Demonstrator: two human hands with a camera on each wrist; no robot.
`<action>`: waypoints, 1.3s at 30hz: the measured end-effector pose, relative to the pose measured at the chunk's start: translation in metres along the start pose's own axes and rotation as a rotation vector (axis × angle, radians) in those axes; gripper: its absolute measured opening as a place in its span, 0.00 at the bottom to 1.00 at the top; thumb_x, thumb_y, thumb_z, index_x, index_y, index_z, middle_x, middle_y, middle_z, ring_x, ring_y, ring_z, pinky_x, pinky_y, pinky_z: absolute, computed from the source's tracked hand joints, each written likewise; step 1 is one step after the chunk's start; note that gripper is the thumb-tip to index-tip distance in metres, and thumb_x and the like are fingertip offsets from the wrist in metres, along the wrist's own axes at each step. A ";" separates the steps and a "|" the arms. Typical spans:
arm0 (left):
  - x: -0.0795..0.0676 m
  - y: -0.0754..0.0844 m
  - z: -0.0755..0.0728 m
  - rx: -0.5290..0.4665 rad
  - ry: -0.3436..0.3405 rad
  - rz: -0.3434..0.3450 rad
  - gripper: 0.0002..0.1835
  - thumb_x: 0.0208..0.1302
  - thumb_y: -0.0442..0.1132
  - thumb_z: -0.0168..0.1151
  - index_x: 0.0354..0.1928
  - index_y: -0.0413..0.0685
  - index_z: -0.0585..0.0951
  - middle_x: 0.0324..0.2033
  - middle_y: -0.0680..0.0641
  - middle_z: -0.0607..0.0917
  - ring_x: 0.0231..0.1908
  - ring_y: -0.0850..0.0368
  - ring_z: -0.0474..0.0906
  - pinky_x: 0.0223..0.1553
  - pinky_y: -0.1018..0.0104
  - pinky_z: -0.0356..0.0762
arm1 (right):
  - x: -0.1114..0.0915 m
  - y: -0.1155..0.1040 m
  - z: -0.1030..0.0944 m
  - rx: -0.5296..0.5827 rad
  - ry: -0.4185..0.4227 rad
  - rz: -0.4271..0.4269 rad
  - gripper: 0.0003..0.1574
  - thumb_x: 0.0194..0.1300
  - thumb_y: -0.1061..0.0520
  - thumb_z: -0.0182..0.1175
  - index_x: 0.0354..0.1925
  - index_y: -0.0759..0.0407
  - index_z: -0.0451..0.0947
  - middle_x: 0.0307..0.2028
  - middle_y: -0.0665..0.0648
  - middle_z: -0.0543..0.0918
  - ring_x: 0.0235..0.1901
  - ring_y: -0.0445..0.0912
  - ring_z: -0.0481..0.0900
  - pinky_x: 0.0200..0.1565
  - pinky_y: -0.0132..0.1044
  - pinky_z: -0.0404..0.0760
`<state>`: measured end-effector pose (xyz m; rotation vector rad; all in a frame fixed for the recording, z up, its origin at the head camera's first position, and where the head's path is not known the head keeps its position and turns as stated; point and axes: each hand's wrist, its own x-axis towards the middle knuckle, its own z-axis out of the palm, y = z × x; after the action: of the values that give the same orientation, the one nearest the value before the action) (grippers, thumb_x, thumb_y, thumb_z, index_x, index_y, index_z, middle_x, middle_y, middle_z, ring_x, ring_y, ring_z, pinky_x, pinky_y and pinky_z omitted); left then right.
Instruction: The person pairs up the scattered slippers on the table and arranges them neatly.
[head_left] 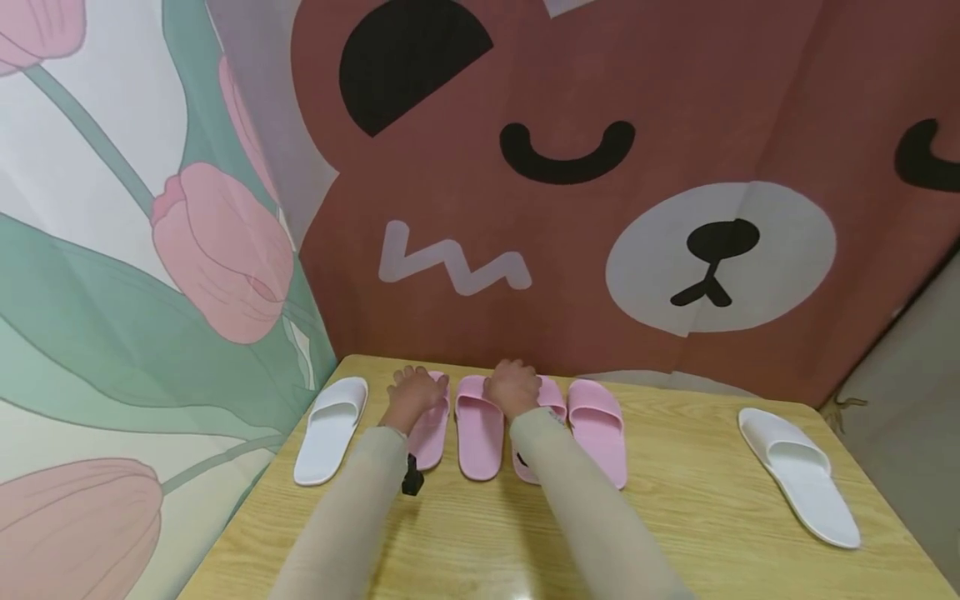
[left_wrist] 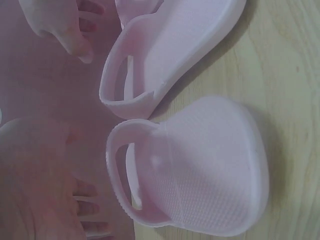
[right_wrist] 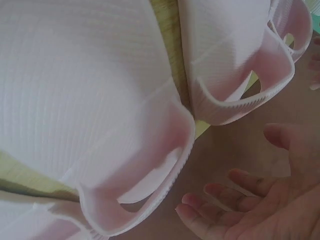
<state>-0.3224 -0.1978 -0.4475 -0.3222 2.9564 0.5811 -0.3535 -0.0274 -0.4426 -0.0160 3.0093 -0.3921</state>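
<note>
Four pink slippers (head_left: 480,425) sit in a row at the middle of the frame, toes by the bear cloth (head_left: 600,208). The left hand (head_left: 414,396) and right hand (head_left: 513,387) hover above the toes, fingers loose, gripping nothing. They look light, soft foam; the strap seems the best hold

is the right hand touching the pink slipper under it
Apart. In the right wrist view the right hand is open with relaxed fingers, and brown backdrop shows between the fingertips and the toe band of the nearest pink slipper.
</note>
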 end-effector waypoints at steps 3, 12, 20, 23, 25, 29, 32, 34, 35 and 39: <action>-0.001 -0.002 0.000 0.001 -0.012 0.002 0.43 0.77 0.62 0.39 0.72 0.26 0.60 0.68 0.28 0.63 0.70 0.31 0.53 0.68 0.33 0.54 | -0.001 0.003 0.000 -0.008 -0.001 0.003 0.36 0.72 0.38 0.54 0.62 0.65 0.73 0.55 0.66 0.77 0.55 0.62 0.74 0.53 0.57 0.76; 0.003 -0.012 0.005 0.016 0.021 0.007 0.43 0.76 0.62 0.41 0.71 0.26 0.63 0.67 0.28 0.64 0.69 0.31 0.55 0.67 0.33 0.56 | -0.001 0.015 -0.004 -0.006 0.004 0.024 0.35 0.72 0.38 0.56 0.62 0.65 0.73 0.55 0.66 0.77 0.56 0.63 0.74 0.55 0.59 0.75; 0.003 -0.017 0.003 0.012 0.016 -0.006 0.42 0.75 0.62 0.43 0.69 0.26 0.64 0.65 0.27 0.66 0.68 0.30 0.55 0.66 0.32 0.55 | 0.001 0.027 -0.008 0.004 0.031 0.042 0.36 0.71 0.40 0.56 0.63 0.66 0.72 0.56 0.67 0.76 0.57 0.65 0.74 0.56 0.61 0.74; 0.003 -0.020 0.001 0.006 0.022 0.005 0.42 0.75 0.61 0.42 0.69 0.26 0.64 0.65 0.27 0.65 0.69 0.29 0.55 0.67 0.31 0.55 | 0.000 0.034 -0.010 0.003 0.065 0.031 0.35 0.70 0.41 0.57 0.61 0.67 0.74 0.54 0.67 0.77 0.56 0.66 0.74 0.55 0.62 0.75; 0.001 -0.022 0.000 0.002 0.030 0.012 0.42 0.75 0.61 0.42 0.70 0.26 0.64 0.66 0.27 0.65 0.69 0.28 0.54 0.67 0.31 0.54 | 0.000 0.039 -0.012 0.004 0.080 0.027 0.35 0.69 0.42 0.57 0.61 0.67 0.74 0.54 0.68 0.77 0.56 0.66 0.74 0.56 0.63 0.74; -0.001 -0.026 -0.002 0.010 0.036 0.014 0.42 0.76 0.61 0.41 0.70 0.26 0.63 0.68 0.26 0.62 0.70 0.28 0.52 0.68 0.31 0.53 | -0.001 0.046 -0.017 0.006 0.103 0.022 0.35 0.69 0.42 0.56 0.60 0.68 0.74 0.54 0.69 0.77 0.56 0.67 0.75 0.55 0.63 0.74; -0.003 -0.029 -0.003 0.021 0.039 0.013 0.42 0.76 0.61 0.41 0.71 0.26 0.63 0.69 0.26 0.61 0.71 0.28 0.52 0.68 0.31 0.52 | -0.003 0.050 -0.020 0.001 0.117 0.012 0.35 0.70 0.41 0.57 0.60 0.68 0.75 0.53 0.69 0.78 0.55 0.67 0.75 0.54 0.63 0.75; -0.003 -0.031 -0.004 0.028 0.048 0.014 0.42 0.76 0.61 0.42 0.70 0.26 0.64 0.70 0.26 0.61 0.71 0.27 0.52 0.68 0.31 0.53 | -0.004 0.052 -0.022 0.002 0.119 0.009 0.35 0.70 0.41 0.57 0.60 0.68 0.75 0.53 0.69 0.78 0.55 0.67 0.75 0.55 0.63 0.75; -0.004 -0.032 -0.005 0.030 0.053 0.016 0.42 0.76 0.61 0.42 0.70 0.26 0.64 0.70 0.26 0.61 0.71 0.27 0.52 0.68 0.31 0.53 | -0.004 0.053 -0.023 0.004 0.117 0.009 0.35 0.70 0.41 0.57 0.60 0.69 0.75 0.53 0.69 0.78 0.55 0.67 0.75 0.55 0.64 0.75; -0.005 -0.035 -0.006 0.055 0.058 0.026 0.42 0.75 0.61 0.41 0.69 0.25 0.65 0.68 0.26 0.63 0.70 0.28 0.54 0.66 0.30 0.56 | -0.004 0.059 -0.026 0.006 0.110 0.018 0.35 0.71 0.41 0.57 0.60 0.69 0.74 0.53 0.70 0.77 0.56 0.67 0.75 0.56 0.64 0.74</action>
<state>-0.3097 -0.2311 -0.4535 -0.3004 3.0298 0.5013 -0.3517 0.0359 -0.4325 0.0338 3.1140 -0.4131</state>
